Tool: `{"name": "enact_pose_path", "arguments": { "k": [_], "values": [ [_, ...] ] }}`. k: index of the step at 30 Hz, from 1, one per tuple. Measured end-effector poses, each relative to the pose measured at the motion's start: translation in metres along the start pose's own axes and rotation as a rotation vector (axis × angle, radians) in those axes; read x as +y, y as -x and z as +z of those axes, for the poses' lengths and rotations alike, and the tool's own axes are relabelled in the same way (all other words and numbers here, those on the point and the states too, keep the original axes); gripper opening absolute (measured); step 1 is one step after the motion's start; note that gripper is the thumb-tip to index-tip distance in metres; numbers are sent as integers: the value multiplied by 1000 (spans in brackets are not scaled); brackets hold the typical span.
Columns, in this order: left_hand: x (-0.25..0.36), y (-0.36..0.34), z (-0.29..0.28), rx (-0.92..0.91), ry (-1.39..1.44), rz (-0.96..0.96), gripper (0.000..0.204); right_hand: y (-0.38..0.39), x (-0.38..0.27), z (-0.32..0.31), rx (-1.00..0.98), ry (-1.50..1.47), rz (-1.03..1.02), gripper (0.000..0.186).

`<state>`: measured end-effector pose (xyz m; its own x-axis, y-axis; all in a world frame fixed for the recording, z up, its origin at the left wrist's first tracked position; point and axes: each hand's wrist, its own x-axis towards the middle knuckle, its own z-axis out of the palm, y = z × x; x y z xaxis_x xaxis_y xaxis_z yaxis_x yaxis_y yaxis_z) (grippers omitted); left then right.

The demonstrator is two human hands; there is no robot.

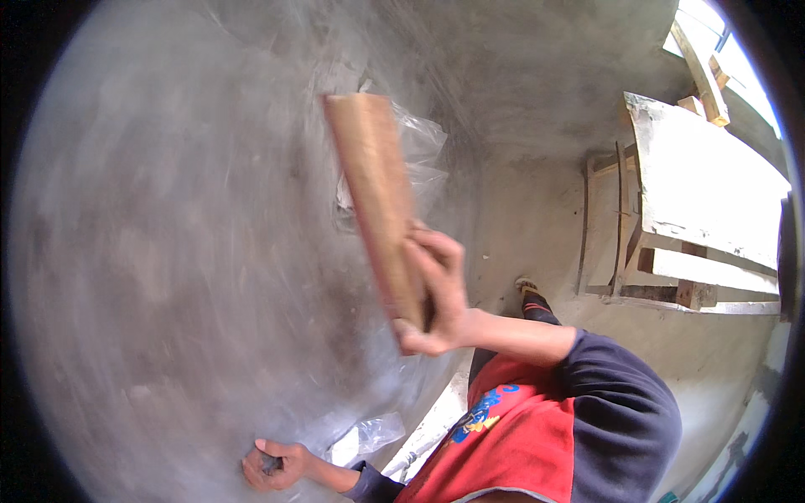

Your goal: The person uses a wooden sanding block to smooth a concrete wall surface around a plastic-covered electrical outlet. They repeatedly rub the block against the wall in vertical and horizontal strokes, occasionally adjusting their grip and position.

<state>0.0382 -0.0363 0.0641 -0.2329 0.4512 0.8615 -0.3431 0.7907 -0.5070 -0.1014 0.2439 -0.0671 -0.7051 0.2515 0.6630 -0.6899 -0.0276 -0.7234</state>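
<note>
A broad grey plastered wall (168, 251) fills the left of my view, smeared and blurred. Low against it, my left hand (272, 465) is curled tight, its grip clenched around something small and dark that I cannot make out, knuckles touching the wall surface. Just to the right of that hand lies crumpled clear plastic sheeting (369, 436), bunched at the foot of the wall.

Higher up and toward the middle, my right hand (436, 293) has its grip grasping the lower end of a flat wooden board (377, 193), a long brownish float that stands nearly upright, leaning a little to the left at its top. The board's face is turned toward the wall, close to it, though I cannot tell whether it is touching. Behind its upper end hangs another clear plastic bag (423, 147).

Below my right forearm I see my red shirt with dark sleeves (537, 419), and my foot (528, 289) on the concrete floor (528, 210). Farther right stands a rough wooden frame with pale boards (713, 193), well apart from my hands.
</note>
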Motion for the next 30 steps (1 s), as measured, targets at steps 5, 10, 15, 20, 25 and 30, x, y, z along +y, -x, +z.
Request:
{"name": "enact_pose_path", "arguments": {
  "k": [5, 10, 15, 20, 25, 30],
  "values": [
    [-1, -1, -4, 9, 222, -71, 31, 81, 4, -79, -122, 294, 187, 80],
    [9, 5, -12, -18, 521, -314, 24, 157, -12, -145, -123, 261, 860, 73],
    [89, 28, -46, -246, 953, -716, 19, 182, -51, -175, 298, -219, 1521, 73],
    [222, 136, -98, -1603, 1742, -1449, 42, 206, -68, -178, -47, 289, 1114, 81],
    [277, 165, -132, -2249, 2181, -1755, 70, 182, -76, -162, -424, 368, 716, 92],
    [301, 125, -120, -1840, 2265, -1648, 64, 166, -63, -150, -560, 339, 470, 99]
  ]
}}
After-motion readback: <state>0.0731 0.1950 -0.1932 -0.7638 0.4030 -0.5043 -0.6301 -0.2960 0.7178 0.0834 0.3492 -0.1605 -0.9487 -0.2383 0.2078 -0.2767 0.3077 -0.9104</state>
